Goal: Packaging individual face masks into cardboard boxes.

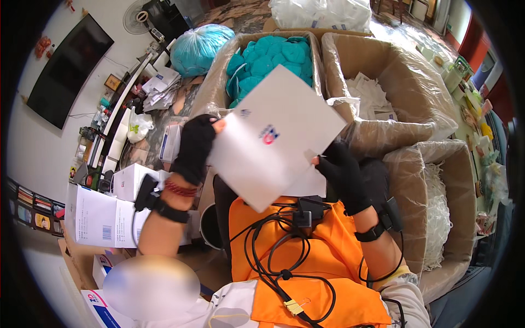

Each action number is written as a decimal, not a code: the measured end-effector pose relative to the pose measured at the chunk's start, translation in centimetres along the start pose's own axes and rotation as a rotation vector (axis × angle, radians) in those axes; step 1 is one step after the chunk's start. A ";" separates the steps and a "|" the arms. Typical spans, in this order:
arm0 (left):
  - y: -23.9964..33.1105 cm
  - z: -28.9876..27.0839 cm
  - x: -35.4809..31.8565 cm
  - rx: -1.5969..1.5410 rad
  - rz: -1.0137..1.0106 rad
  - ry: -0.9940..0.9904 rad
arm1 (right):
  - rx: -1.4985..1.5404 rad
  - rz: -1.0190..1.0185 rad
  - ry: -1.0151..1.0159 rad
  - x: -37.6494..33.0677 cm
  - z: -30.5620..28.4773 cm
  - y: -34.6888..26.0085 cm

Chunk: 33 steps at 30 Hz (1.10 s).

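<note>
a flat white paper envelope, tilted like a diamond with a small red and blue mark near its middle, is held up in the air over the person's lap, in front of the boxes. the left hand, in a black fingerless glove, pinches its left corner, fingers curled round the edge. the right hand, gloved the same way, grips the lower right edge with thumb on top. each wrist wears a black strap with a small device, and black cables loop down over an orange apron.

the raised envelope hides the near rim of the cardboard box of teal cloth pieces just behind it. three open cardboard boxes lined with clear plastic can be counted: that one, one with white paper pieces at its right, and one holding white shredded filling beside the right forearm. a tied clear bag of teal pieces lies on the floor beyond the first box, and a bag of white goods further back. left of the left forearm sit white cartons; i count at least three. a long cluttered shelf runs along the wall under a dark television.
</note>
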<state>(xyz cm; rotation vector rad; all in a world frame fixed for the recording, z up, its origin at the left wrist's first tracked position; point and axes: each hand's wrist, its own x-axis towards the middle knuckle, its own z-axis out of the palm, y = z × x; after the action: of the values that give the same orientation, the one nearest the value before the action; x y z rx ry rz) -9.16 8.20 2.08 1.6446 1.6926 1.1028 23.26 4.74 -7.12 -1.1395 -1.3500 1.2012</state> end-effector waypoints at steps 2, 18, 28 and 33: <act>-0.7 3.2 -0.2 -0.031 -0.032 -0.046 | 0.038 -0.015 0.057 0.5 -0.5 0.0; -2.1 10.9 -10.9 -0.184 -0.044 -0.206 | -1.082 -0.535 0.231 -2.4 -0.4 -3.2; -2.3 11.6 -11.9 0.374 0.338 0.126 | -1.193 -0.523 -0.276 -1.7 6.9 -2.7; -1.9 10.1 -10.4 0.084 -0.024 0.050 | -1.226 -0.530 -0.330 -2.0 6.7 -2.0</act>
<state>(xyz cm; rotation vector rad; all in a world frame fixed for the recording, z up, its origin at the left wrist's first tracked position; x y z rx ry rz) -0.59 0.02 -6.51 1.6557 1.8087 1.0830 16.74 1.92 -5.62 -1.2200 -2.5781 0.0592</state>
